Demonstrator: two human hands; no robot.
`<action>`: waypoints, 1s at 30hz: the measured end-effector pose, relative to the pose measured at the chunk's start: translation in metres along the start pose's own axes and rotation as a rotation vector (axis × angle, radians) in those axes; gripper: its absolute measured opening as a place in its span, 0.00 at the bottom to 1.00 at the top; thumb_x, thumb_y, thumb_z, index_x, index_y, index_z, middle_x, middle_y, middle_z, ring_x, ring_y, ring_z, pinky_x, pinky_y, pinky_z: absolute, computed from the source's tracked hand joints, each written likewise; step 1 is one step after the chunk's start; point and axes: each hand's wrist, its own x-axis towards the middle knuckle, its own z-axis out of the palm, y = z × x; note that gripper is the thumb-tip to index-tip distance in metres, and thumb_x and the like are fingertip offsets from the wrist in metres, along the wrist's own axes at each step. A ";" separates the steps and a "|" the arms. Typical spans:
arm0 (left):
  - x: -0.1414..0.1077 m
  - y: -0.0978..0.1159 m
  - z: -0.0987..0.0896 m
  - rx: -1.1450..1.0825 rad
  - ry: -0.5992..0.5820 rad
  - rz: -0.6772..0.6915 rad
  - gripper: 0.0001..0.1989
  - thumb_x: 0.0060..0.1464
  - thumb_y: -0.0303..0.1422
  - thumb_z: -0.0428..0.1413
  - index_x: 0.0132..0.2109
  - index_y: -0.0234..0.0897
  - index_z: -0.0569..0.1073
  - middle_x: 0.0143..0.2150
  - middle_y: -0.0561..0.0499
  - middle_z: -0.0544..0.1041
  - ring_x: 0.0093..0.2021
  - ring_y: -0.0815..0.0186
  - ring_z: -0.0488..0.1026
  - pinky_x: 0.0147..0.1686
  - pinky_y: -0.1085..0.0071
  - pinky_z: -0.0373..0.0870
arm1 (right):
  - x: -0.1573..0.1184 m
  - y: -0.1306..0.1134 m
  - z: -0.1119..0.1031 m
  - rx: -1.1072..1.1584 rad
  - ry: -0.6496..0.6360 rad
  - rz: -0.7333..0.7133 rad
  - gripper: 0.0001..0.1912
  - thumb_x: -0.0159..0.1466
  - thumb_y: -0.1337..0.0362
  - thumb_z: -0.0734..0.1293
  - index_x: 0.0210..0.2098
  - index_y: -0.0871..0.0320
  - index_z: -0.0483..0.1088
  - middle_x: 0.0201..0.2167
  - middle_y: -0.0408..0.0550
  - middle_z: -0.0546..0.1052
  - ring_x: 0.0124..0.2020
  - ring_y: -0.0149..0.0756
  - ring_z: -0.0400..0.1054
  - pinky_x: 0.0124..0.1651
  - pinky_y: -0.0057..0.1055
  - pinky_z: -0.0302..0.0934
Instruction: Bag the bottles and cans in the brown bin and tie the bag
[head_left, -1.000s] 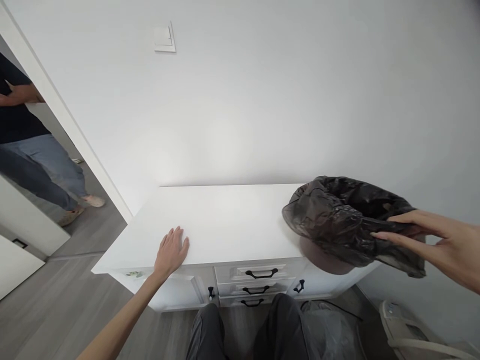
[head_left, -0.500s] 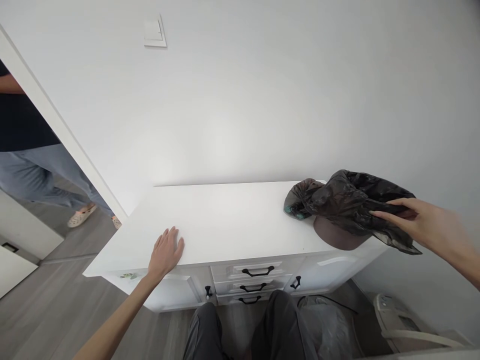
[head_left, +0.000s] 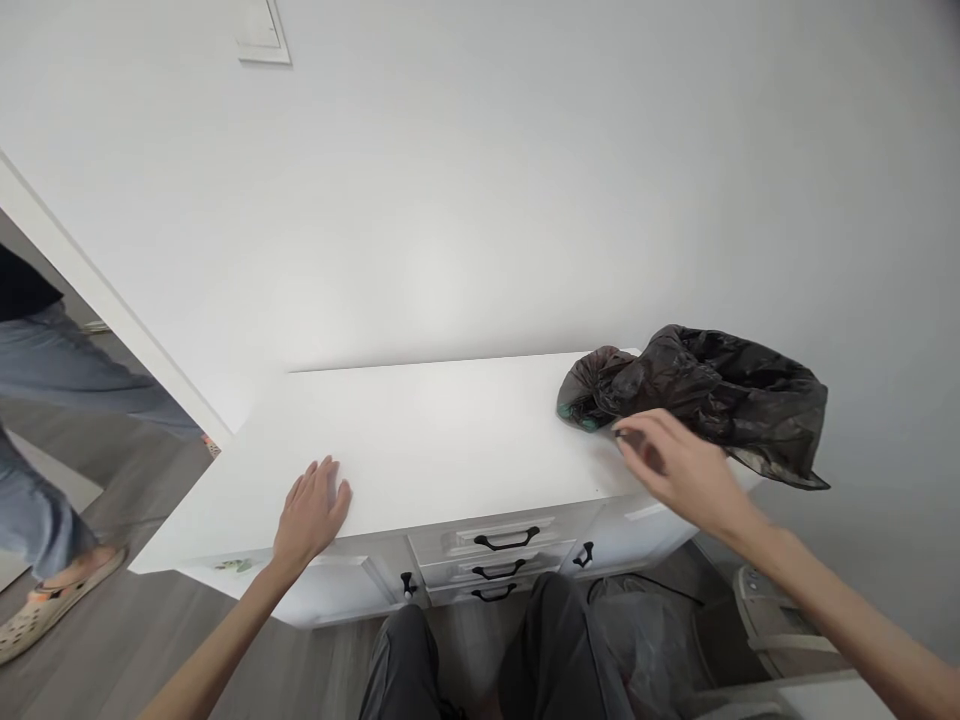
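Black plastic bag (head_left: 705, 395) is lying on the right end of the white tabletop (head_left: 435, 430), its open part extending past the right edge. The wall (head_left: 480, 180) is standing directly behind. The right hand (head_left: 679, 470) is blocking the view of the bag's lower front edge. Below the tabletop, black handles (head_left: 506, 540) are projecting from the drawers and doors. The wearer's knees (head_left: 551, 625) are occupying the space before the cabinet, beside a translucent bag (head_left: 645, 635) on the floor (head_left: 315, 650). At the left, another person's legs (head_left: 67, 370) are showing beyond the door frame (head_left: 112, 305).

Compared with the earlier frame, the right hand is no longer gripping the bag's open end; it is now positioned in front of the bag. The thumb and index finger are closing toward each other at a small dark spot; whether they are pinching anything cannot be told. The left hand (head_left: 309, 510) is still resting palm-down on the tabletop, fingers slightly spread.

The bag is appearing thin, glossy and crumpled. Its left portion is forming a gathered bundle with green patches, while its right portion is gaping.
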 end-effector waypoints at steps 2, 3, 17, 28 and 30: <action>0.000 0.002 -0.002 -0.004 0.003 -0.003 0.30 0.66 0.44 0.40 0.65 0.30 0.65 0.71 0.38 0.65 0.74 0.48 0.56 0.71 0.48 0.55 | 0.012 -0.013 0.029 0.053 -0.145 0.013 0.21 0.68 0.54 0.64 0.60 0.47 0.69 0.57 0.52 0.71 0.36 0.37 0.73 0.38 0.34 0.68; 0.000 0.003 -0.003 -0.006 0.004 -0.006 0.30 0.66 0.44 0.40 0.65 0.30 0.65 0.71 0.38 0.65 0.73 0.48 0.57 0.71 0.48 0.55 | 0.019 -0.018 0.042 0.067 -0.212 0.043 0.21 0.68 0.55 0.64 0.60 0.48 0.69 0.58 0.53 0.70 0.36 0.36 0.74 0.39 0.33 0.69; 0.001 0.000 -0.002 -0.021 0.023 -0.024 0.27 0.66 0.43 0.41 0.64 0.33 0.65 0.71 0.41 0.66 0.73 0.49 0.58 0.70 0.47 0.57 | 0.099 0.010 0.109 -0.133 -0.264 0.640 0.28 0.66 0.59 0.62 0.61 0.72 0.65 0.48 0.72 0.77 0.51 0.57 0.74 0.52 0.43 0.65; 0.000 0.007 -0.003 -0.018 0.007 -0.034 0.26 0.66 0.44 0.42 0.63 0.33 0.66 0.71 0.40 0.66 0.73 0.49 0.58 0.70 0.48 0.57 | 0.079 -0.021 0.148 0.223 -0.056 0.325 0.32 0.64 0.61 0.64 0.67 0.60 0.58 0.32 0.46 0.73 0.43 0.46 0.68 0.52 0.41 0.63; 0.000 0.006 -0.003 -0.029 0.007 -0.035 0.26 0.66 0.43 0.42 0.63 0.33 0.66 0.70 0.40 0.67 0.72 0.48 0.59 0.70 0.47 0.58 | 0.072 -0.043 0.147 0.300 -0.029 0.246 0.30 0.65 0.60 0.64 0.65 0.58 0.60 0.36 0.47 0.73 0.41 0.44 0.67 0.52 0.41 0.63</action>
